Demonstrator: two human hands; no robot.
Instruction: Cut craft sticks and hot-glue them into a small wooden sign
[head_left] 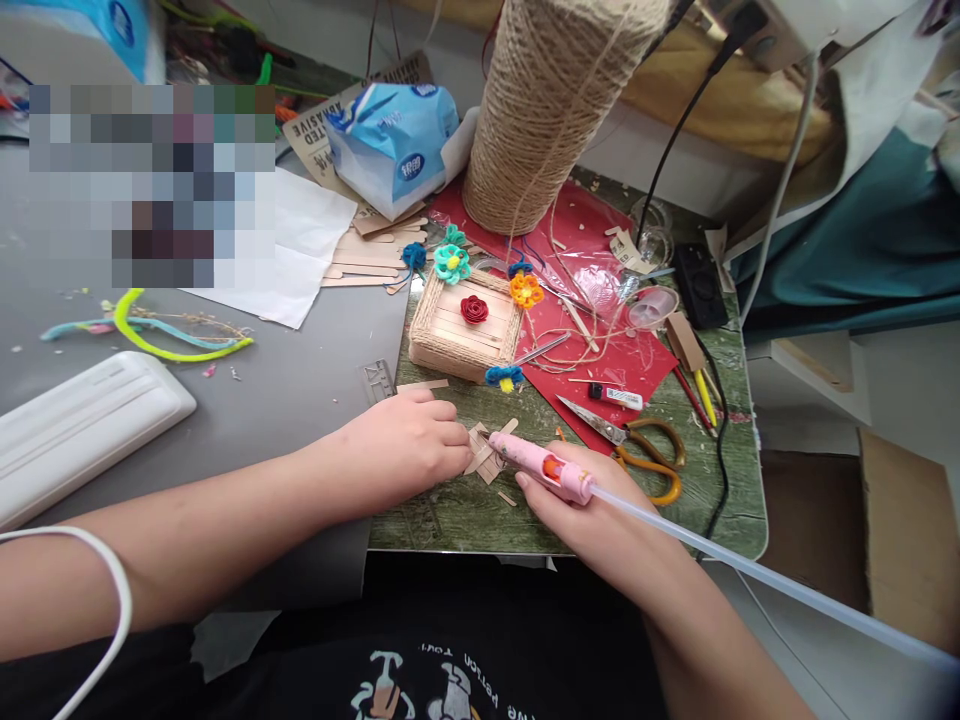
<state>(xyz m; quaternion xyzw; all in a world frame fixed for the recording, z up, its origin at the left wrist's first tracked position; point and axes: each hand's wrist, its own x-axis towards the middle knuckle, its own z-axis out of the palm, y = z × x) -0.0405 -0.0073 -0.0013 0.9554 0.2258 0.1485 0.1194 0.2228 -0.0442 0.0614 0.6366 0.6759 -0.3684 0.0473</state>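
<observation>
My right hand [600, 515] is wrapped round a pink glue gun [534, 460], with a long translucent glue stick [750, 562] running out of its back end. The gun's nozzle points left and meets a small piece made of wooden craft sticks [491, 466]; whether glue is coming out I cannot tell. My left hand [420, 440] has its fingers closed at the left edge of this stick piece, low over the table. Just beyond sits a square craft-stick box [431, 350] with twine-wrapped sides, a red rose [474, 310] on top and pipe-cleaner flowers [526, 291] around its corners.
Orange-handled scissors [652, 450] lie right of the glue gun, beside red sheets [637, 375] strewn with scraps. A tall twine spool [555, 110] and a blue tissue pack [394, 145] stand behind. A white device [97, 430] lies at left; a black cable [720, 440] crosses the right edge.
</observation>
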